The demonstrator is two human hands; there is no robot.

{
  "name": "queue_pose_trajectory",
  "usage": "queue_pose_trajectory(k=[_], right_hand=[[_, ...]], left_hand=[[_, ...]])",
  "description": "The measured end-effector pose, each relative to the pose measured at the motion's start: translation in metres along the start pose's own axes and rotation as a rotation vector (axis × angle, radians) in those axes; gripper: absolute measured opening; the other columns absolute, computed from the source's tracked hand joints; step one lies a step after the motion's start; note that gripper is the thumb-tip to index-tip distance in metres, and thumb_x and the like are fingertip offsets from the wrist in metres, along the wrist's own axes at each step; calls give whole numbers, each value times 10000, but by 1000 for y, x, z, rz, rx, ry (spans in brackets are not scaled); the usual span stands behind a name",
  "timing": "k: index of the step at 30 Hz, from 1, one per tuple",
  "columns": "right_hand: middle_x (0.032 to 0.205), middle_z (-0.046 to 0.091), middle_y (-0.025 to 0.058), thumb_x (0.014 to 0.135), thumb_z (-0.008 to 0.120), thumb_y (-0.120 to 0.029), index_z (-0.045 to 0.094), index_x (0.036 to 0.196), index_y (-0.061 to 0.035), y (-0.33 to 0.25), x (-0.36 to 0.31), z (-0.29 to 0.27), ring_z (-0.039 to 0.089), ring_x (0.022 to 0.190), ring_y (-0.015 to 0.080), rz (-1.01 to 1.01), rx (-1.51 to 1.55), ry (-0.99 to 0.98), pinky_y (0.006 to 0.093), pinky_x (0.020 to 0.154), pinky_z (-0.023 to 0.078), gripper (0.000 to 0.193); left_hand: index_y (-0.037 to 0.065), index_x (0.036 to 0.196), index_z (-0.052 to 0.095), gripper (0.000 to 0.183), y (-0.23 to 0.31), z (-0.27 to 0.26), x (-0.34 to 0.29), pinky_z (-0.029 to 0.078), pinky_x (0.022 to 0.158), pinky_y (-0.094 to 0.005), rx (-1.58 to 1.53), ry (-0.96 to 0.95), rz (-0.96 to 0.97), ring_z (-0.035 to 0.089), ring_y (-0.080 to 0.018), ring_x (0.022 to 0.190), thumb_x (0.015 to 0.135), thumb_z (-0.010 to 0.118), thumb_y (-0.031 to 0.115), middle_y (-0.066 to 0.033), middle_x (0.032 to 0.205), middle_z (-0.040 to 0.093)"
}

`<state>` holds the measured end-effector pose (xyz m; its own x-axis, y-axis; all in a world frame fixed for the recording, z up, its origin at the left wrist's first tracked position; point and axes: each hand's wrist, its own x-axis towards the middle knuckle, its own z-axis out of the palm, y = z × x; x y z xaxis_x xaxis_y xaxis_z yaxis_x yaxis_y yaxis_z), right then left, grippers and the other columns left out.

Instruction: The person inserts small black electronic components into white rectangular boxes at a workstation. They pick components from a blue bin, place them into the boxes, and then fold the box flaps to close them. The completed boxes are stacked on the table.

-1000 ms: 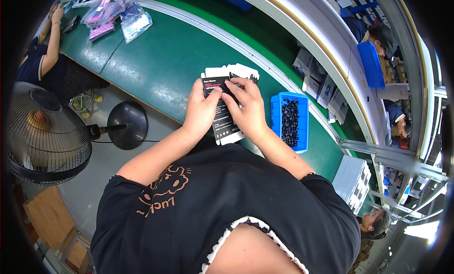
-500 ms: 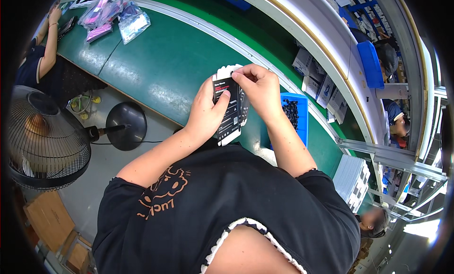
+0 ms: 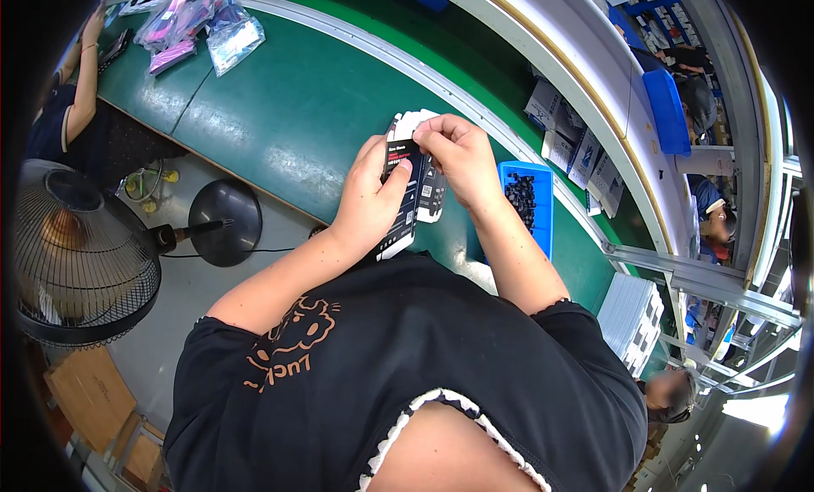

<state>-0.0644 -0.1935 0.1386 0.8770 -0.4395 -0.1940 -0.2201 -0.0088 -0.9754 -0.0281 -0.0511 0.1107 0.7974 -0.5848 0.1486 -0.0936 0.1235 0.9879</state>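
Over the near edge of the green workbench (image 3: 288, 110), I hold a small black cardboard box (image 3: 410, 208) with white edges and white end flaps. My left hand (image 3: 365, 195) is wrapped round its left side, the thumb pressed on the printed front panel. Two panels show at an angle to each other, so the box is partly spread from flat. My right hand (image 3: 465, 161) pinches the white flaps at its far end between thumb and forefinger. Beyond my right wrist stands a blue bin (image 3: 547, 205) with many small black parts (image 3: 520, 199) in it.
Clear plastic bags (image 3: 233, 38) lie at the bench's far left, near another person's arm (image 3: 83, 93). A black fan (image 3: 89, 254) stands at left. Flat cardboard pieces (image 3: 626, 318) are stacked at right. A white shelf (image 3: 585, 72) runs beyond the bench, with printed cartons (image 3: 585, 157) below.
The box has turned in my hands, and its right-hand panel with the printed square now faces up more openly. Its white end flaps show wider. Both hands keep their grip, nearly in place.
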Motion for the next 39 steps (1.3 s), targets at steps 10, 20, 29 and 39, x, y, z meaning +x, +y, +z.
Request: queue_pose_trajectory(k=[10, 20, 29, 39], right_hand=[[745, 620, 33, 822, 616, -113, 618, 858, 26, -6, 6, -11, 558, 657, 96, -353, -683, -75, 228, 599, 445, 144], [739, 612, 38, 821, 646, -100, 621, 857, 14, -26, 3, -23, 568, 643, 96, 13, -162, -190, 231, 601, 470, 123], [749, 618, 43, 821, 642, -83, 619, 854, 17, -43, 3, -30, 581, 674, 102, 29, -213, -263, 241, 635, 480, 108], [945, 600, 99, 800, 687, -203, 528, 1069, 46, -16, 4, -18, 568, 904, 122, -205, -162, -50, 284, 711, 482, 399]], left_hand=[[-43, 1114, 535, 278, -2, -10, 5, 434, 816, -304, 75, -156, 81, 539, -224, 918, 840, 513, -3, -119, 985, 516], [-62, 1051, 600, 217, 6, -37, 52, 522, 789, -289, -263, -341, -330, 632, -157, 851, 887, 556, 74, -119, 963, 641], [-55, 949, 635, 142, 33, -44, 94, 536, 670, -254, 34, -681, -323, 629, -130, 749, 849, 585, 34, -83, 841, 650], [-21, 868, 612, 97, 20, -44, 90, 484, 618, -216, -61, -577, -270, 593, -79, 695, 784, 626, 26, -44, 777, 633]])
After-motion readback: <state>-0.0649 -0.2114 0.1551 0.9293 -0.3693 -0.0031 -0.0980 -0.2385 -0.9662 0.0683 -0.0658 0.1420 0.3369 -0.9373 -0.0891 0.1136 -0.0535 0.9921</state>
